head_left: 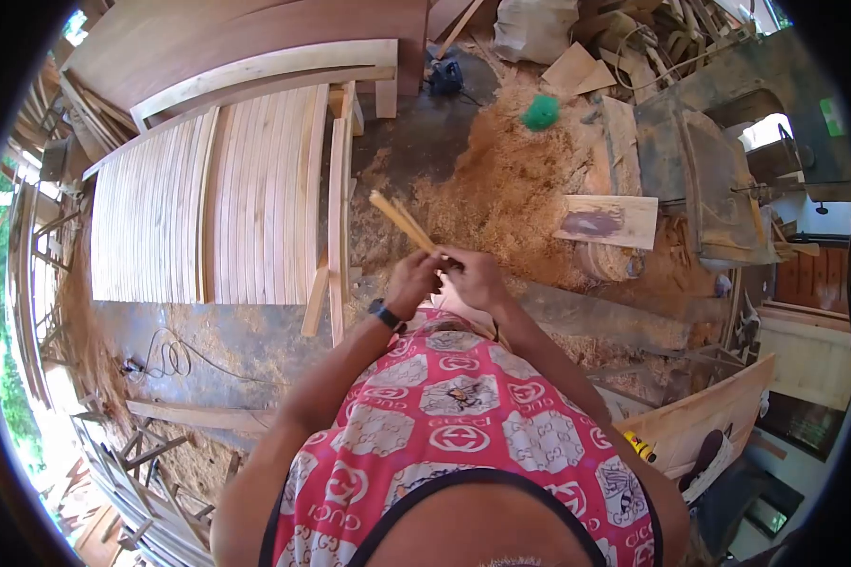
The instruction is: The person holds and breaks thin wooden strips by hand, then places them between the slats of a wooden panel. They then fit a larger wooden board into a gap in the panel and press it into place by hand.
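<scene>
Left hand (413,283): curling nearly closed, holding thin wood sticks (402,221) at their lower end; right hand (475,278): meeting it there, fingers bending closed on the same end; sticks: pointing up and left from the frame's centre, lying right of the slatted panel (265,189) at upper left. Risks: a loose pinch could be letting the sticks slip into the sawdust (511,180); rough edges could be driving splinters into bare fingers. Obscured: knuckles are hiding the lower ends and exact finger contact; stick count is remaining unclear.
</scene>
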`<state>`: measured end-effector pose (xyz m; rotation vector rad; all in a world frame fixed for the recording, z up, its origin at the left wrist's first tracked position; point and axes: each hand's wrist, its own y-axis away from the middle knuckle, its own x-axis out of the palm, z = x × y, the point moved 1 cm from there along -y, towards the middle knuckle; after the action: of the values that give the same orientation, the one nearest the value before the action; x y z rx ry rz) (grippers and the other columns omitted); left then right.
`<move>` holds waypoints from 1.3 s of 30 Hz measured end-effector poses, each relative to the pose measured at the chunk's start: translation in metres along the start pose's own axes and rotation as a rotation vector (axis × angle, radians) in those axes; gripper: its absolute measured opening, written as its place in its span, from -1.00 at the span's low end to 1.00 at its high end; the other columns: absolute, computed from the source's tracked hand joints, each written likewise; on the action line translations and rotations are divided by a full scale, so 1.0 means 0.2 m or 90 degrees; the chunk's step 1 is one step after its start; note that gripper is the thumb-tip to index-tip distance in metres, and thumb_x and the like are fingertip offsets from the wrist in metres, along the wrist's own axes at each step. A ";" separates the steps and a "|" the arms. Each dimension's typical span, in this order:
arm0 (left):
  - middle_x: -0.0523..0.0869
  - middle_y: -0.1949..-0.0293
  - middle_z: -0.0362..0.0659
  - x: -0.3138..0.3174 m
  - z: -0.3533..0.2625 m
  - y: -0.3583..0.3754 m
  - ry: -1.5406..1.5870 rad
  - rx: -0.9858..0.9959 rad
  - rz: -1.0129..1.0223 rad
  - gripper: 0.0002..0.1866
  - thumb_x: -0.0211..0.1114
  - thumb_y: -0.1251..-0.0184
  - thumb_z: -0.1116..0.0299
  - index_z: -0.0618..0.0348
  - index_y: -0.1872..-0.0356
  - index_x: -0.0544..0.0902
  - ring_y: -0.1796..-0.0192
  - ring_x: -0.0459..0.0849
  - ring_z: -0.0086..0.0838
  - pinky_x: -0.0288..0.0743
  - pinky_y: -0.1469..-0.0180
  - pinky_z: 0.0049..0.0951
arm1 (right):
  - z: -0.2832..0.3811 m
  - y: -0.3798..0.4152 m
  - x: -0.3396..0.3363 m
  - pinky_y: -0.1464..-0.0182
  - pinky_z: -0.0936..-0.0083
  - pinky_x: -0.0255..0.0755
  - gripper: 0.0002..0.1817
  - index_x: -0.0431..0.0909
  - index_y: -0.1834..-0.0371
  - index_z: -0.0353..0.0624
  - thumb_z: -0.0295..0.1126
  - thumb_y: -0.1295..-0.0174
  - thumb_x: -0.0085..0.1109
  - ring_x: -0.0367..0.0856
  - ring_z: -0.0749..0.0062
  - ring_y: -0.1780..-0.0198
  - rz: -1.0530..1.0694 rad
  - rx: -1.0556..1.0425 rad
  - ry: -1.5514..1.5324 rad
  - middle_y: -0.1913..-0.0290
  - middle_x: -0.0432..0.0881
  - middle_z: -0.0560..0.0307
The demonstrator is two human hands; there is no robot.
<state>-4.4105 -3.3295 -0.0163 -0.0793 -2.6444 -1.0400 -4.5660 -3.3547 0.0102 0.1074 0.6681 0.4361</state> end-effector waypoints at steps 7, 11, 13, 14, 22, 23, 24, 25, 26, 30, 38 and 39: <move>0.61 0.49 -0.23 -0.26 -0.20 -0.21 0.289 0.041 -0.151 -0.89 0.27 -0.40 0.42 0.23 0.17 0.62 0.49 0.56 -0.54 0.48 0.38 -0.53 | 0.03 -0.41 -0.09 0.09 0.45 0.57 -0.53 0.58 -0.23 -0.17 -0.37 -0.22 0.30 0.74 0.35 0.17 0.155 0.061 -0.213 0.16 0.75 0.00; 0.59 0.51 -0.25 -0.37 -0.37 -0.50 0.319 0.059 -0.216 -0.92 0.27 -0.42 0.41 0.18 0.20 0.61 0.49 0.58 -0.54 0.50 0.37 -0.52 | -0.20 -0.73 -0.28 0.02 0.44 0.56 -0.52 0.58 -0.23 -0.17 -0.34 -0.22 0.32 0.72 0.38 0.13 0.275 0.073 -0.212 0.13 0.76 0.01; 0.59 0.50 -0.26 -0.39 -0.49 -0.67 0.304 0.056 -0.219 -0.92 0.26 -0.43 0.40 0.17 0.21 0.61 0.49 0.58 -0.55 0.50 0.39 -0.51 | -0.30 -0.90 -0.39 -0.02 0.38 0.56 -0.47 0.57 -0.21 -0.23 -0.30 -0.16 0.35 0.73 0.25 0.10 0.279 0.061 -0.190 0.14 0.76 -0.08; 0.59 0.50 -0.26 -0.40 -0.53 -0.75 0.301 0.047 -0.233 -0.93 0.26 -0.44 0.39 0.16 0.21 0.60 0.49 0.58 -0.55 0.50 0.40 -0.51 | -0.36 -0.98 -0.45 -0.02 0.38 0.56 -0.47 0.57 -0.21 -0.23 -0.30 -0.16 0.35 0.73 0.25 0.10 0.268 0.066 -0.192 0.14 0.76 -0.08; 0.54 0.49 -0.27 -0.86 -0.47 -0.87 0.209 -0.020 -0.431 -0.87 0.33 -0.36 0.36 0.16 0.21 0.59 0.56 0.49 -0.60 0.42 0.51 -0.57 | -1.03 -0.96 -0.44 0.29 0.39 0.52 -0.70 0.69 0.03 -0.22 -0.33 -0.21 0.29 0.66 0.41 0.36 0.115 0.486 -0.260 0.35 0.73 0.06; 0.54 0.49 -0.27 -0.93 -0.44 -0.89 0.206 -0.035 -0.437 -0.86 0.33 -0.36 0.36 0.16 0.21 0.59 0.56 0.50 -0.60 0.42 0.52 -0.56 | -1.28 -0.88 -0.40 0.42 0.41 0.43 -0.80 0.68 0.21 -0.23 -0.38 -0.14 0.29 0.62 0.41 0.44 0.111 0.555 -0.288 0.41 0.69 0.05; 0.54 0.48 -0.26 -1.03 -0.40 -0.91 0.205 -0.050 -0.447 -0.86 0.34 -0.36 0.35 0.17 0.22 0.59 0.56 0.50 -0.59 0.43 0.53 -0.56 | -1.56 -0.78 -0.39 0.54 0.42 0.35 -0.89 0.67 0.38 -0.23 -0.42 -0.06 0.29 0.58 0.40 0.52 0.110 0.623 -0.316 0.48 0.65 0.04; 0.58 0.46 -0.23 -1.17 -0.30 -0.94 0.177 -0.049 -0.446 -0.83 0.37 -0.33 0.32 0.17 0.27 0.59 0.56 0.52 -0.59 0.43 0.57 -0.56 | -1.76 -0.63 -0.45 0.58 0.41 0.28 -0.94 0.60 0.49 -0.18 -0.46 -0.04 0.26 0.51 0.44 0.57 0.213 0.342 -0.079 0.55 0.58 0.08; 0.60 0.45 -0.22 -1.34 -0.15 -0.97 0.074 -0.020 -0.414 -0.80 0.39 -0.31 0.30 0.18 0.27 0.59 0.55 0.53 -0.58 0.44 0.57 -0.54 | -1.86 -0.48 -0.52 0.61 0.40 0.20 -0.89 0.53 0.61 -0.14 -0.49 -0.02 0.23 0.44 0.48 0.61 0.305 0.038 0.147 0.62 0.51 0.12; 0.71 0.40 -0.13 -1.66 -0.13 -0.83 0.037 -0.058 -0.520 -0.64 0.46 -0.22 0.28 0.36 0.11 0.66 0.54 0.61 -0.51 0.55 0.54 -0.49 | -1.56 -0.38 -0.65 0.55 0.44 0.30 -0.92 0.62 0.44 -0.13 -0.39 -0.12 0.24 0.43 0.52 0.59 0.079 0.625 -0.299 0.54 0.53 0.20; 0.72 0.42 -0.03 -2.15 0.06 -0.88 0.097 -0.087 -0.647 -0.56 0.50 -0.16 0.34 0.40 0.01 0.61 0.52 0.67 -0.41 0.58 0.58 -0.44 | -0.72 -0.69 -0.82 0.33 0.50 0.49 -0.72 0.62 0.05 -0.23 -0.32 -0.25 0.18 0.60 0.47 0.39 -0.015 0.676 -0.244 0.33 0.65 0.18; 0.73 0.40 -0.02 -2.16 0.02 -0.88 0.055 -0.136 -0.706 -0.54 0.51 -0.16 0.32 0.39 -0.01 0.61 0.45 0.71 -0.35 0.61 0.54 -0.37 | -0.67 -0.75 -0.83 0.31 0.51 0.51 -0.65 0.60 -0.04 -0.26 -0.30 -0.26 0.19 0.62 0.47 0.37 0.018 0.661 -0.195 0.29 0.67 0.16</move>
<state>-4.0266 -3.4322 -0.2610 1.4719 -2.3957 -1.5301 -4.7129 -3.5662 -0.0345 1.1437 0.5311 0.0559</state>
